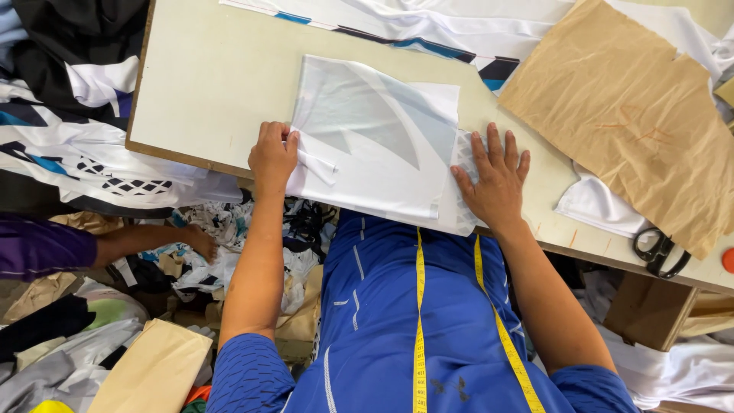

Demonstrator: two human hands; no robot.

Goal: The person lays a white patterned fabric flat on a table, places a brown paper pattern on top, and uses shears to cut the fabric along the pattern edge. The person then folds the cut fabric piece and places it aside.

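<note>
A folded piece of white fabric (375,138) with pale grey triangular shapes is spread at the near edge of a cream worktable (214,76). The left hand (272,157) is closed on the fabric's left edge, its fingers curled around a small fold of the cloth, which is pinched against the table just beside the table's front edge. The right hand (497,180) is laid flat and open, fingers spread, palm down on the fabric's right side, where a mesh-patterned strip of the cloth is pressed under it. The fabric lies between the two hands and extends away from them toward the middle of the table; its lower edge hangs slightly over the table edge, just above a blue jersey (397,321) worn by the person.

A yellow measuring tape (419,306) is draped around the neck and hangs below the hands in two strands. To the right of the right hand, well apart from it, a crumpled brown paper pattern (634,107) is laid over more white cloth, and black scissors (657,251) rest near the table edge beyond it. Beyond the hands, striped white, black and blue fabric (459,34) is heaped at the far side. To the left of the left hand, below table level, another person's hand (200,243) rests on a pile of fabric scraps (229,252)
</note>
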